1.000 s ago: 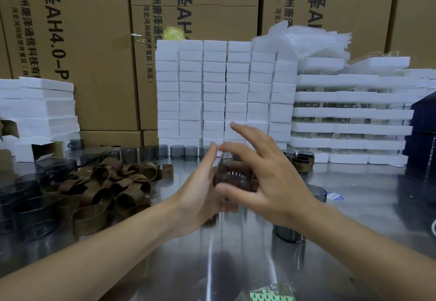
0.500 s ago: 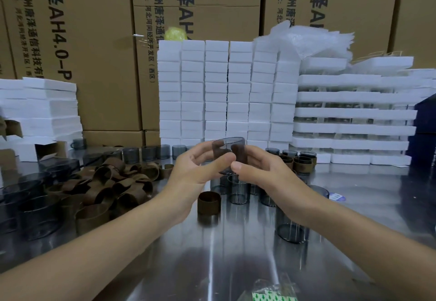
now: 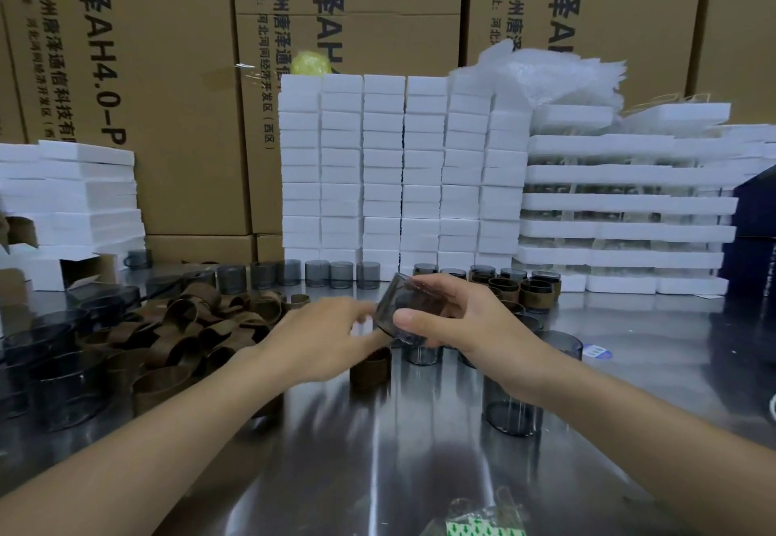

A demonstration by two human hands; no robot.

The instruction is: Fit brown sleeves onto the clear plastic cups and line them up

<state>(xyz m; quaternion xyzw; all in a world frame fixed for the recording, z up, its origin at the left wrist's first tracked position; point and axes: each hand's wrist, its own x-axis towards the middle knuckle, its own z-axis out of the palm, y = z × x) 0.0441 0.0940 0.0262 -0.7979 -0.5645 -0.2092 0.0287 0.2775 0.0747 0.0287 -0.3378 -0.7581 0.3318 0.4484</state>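
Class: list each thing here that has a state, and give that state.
Held cup: tilted, unsleeved, in the right hand.
Left hand: fingers outstretched, holding nothing.
Single sleeve: standing upright, empty.
Sleeve pile: loose, unfitted.
Back-row cups: upright, bare.
Sleeved cups: upright, sleeves fitted.

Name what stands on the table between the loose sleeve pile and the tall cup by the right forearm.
Head view: a lone brown sleeve stands upright there, and short clear cups stand just beyond it.
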